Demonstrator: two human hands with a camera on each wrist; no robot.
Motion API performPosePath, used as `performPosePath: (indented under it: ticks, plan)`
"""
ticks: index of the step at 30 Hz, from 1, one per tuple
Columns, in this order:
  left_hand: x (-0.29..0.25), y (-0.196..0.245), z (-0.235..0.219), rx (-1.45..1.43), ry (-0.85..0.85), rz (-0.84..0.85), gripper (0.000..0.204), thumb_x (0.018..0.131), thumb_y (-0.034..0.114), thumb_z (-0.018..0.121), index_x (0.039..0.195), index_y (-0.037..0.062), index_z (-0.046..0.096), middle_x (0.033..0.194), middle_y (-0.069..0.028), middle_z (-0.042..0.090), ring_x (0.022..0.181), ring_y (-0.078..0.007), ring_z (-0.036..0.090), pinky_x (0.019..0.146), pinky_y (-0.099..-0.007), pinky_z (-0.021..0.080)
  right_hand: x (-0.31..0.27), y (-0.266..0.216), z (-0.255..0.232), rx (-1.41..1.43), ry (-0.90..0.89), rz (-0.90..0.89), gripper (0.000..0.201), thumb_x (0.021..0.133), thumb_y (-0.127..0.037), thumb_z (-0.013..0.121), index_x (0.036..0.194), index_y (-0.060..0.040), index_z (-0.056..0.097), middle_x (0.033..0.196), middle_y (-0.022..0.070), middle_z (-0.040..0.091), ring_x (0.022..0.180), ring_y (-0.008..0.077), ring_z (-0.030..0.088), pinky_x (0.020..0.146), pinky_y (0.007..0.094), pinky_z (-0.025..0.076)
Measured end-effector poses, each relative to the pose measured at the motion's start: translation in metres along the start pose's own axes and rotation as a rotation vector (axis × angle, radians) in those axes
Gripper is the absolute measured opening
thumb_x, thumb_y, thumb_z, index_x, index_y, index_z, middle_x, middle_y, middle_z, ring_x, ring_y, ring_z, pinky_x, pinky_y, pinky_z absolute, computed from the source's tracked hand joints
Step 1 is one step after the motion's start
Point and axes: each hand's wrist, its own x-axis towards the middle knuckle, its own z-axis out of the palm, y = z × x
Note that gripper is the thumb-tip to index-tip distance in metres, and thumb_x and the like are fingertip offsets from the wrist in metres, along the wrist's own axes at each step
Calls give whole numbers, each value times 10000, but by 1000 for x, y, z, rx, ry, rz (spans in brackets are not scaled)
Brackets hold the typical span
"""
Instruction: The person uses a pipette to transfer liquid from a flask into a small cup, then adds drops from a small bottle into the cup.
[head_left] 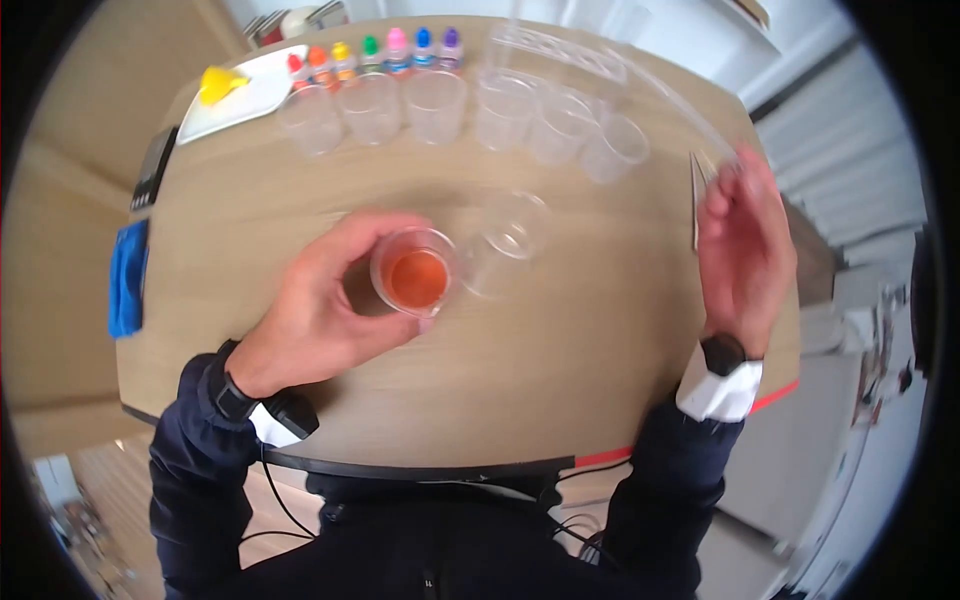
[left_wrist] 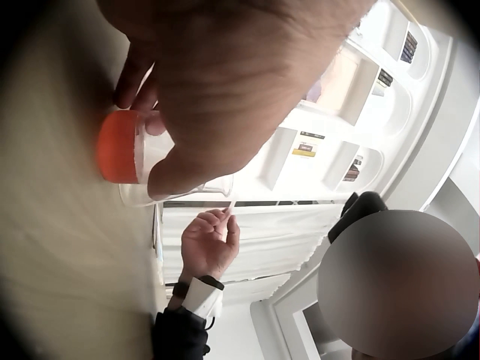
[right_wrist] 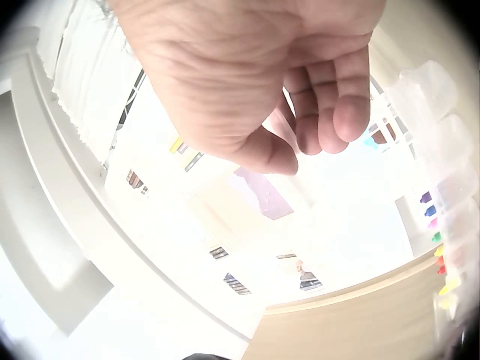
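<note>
My left hand [head_left: 325, 295] grips a clear plastic cup [head_left: 383, 262] with red-orange liquid [head_left: 418, 280] in the bottom. In the left wrist view the thumb and fingers curl round the cup, and the liquid [left_wrist: 120, 148] shows low in it. Just right of that cup stands a clear, see-through vessel [head_left: 510, 238], blurred here. Out over the table's right side, my right hand [head_left: 745, 245] is raised, its fingertips pinching the end of a long, thin translucent rod [head_left: 685, 105]. The right wrist view shows the curled fingers [right_wrist: 330, 112] and thumb close together.
Several clear cups [head_left: 435, 105] line the far side, before small dropper bottles with coloured caps [head_left: 397, 48] and a clear rack [head_left: 560, 50]. At the far left are a white tray [head_left: 200, 123] with a yellow funnel-like piece [head_left: 218, 85], a dark flat device [head_left: 154, 168] and a blue cloth [head_left: 127, 280].
</note>
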Motion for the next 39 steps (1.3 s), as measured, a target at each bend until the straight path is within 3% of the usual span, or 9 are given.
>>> performPosePath:
  ticks: [8, 11, 12, 16, 19, 34, 39]
  plan:
    - [0, -3, -6, 32, 149, 98, 641, 803, -63, 854, 1400, 46, 647, 1280, -104, 647, 1225, -261, 645, 1087, -380, 531, -28, -19, 44, -346, -97, -141, 461, 976, -325, 870, 1214, 30, 697, 892, 78, 654, 652, 173, 609, 596, 306, 468]
    - [-2, -1, -9, 98, 189, 148, 652, 785, -45, 867, 1394, 45, 650, 1263, -117, 657, 1187, -286, 643, 1030, -392, 537, -40, -20, 76, -500, -100, -204, 392, 945, -252, 906, 1151, 27, 725, 872, 71, 663, 724, 174, 655, 651, 302, 516]
    - [-2, -2, -9, 104, 209, 180, 657, 781, -39, 873, 1395, 44, 653, 1261, -121, 660, 1180, -292, 642, 1014, -395, 538, -44, -21, 87, -550, -97, -204, 358, 879, -174, 949, 1100, 30, 754, 888, 89, 700, 781, 182, 676, 703, 299, 533]
    - [-5, -7, -9, 140, 246, 233, 674, 771, -21, 890, 1403, 38, 663, 1265, -144, 663, 1162, -311, 642, 975, -404, 546, -49, -25, 117, -819, -266, -352, 391, 741, -92, 1000, 1048, 30, 792, 981, 163, 758, 858, 227, 704, 734, 307, 533]
    - [-6, -8, -9, 162, 264, 267, 690, 770, -15, 896, 1419, 34, 668, 1273, -166, 658, 1150, -323, 648, 963, -406, 555, -45, -24, 138, -965, -390, -428, 376, 739, -48, 990, 1054, 19, 795, 950, 163, 749, 847, 237, 706, 727, 315, 537]
    - [-5, -11, -9, 238, 282, 344, 711, 759, -28, 869, 1439, 6, 662, 1268, -196, 644, 1120, -352, 653, 955, -420, 571, -49, 4, 140, -944, -411, -489, 297, 722, 19, 984, 961, 11, 807, 817, 141, 750, 665, 207, 675, 580, 293, 498]
    - [-5, -10, -8, 229, 279, 343, 719, 757, -24, 871, 1443, 11, 660, 1270, -196, 644, 1128, -354, 654, 957, -423, 572, -48, 3, 137, -912, -429, -457, 311, 716, 6, 996, 964, 21, 808, 829, 141, 755, 678, 198, 674, 587, 287, 496]
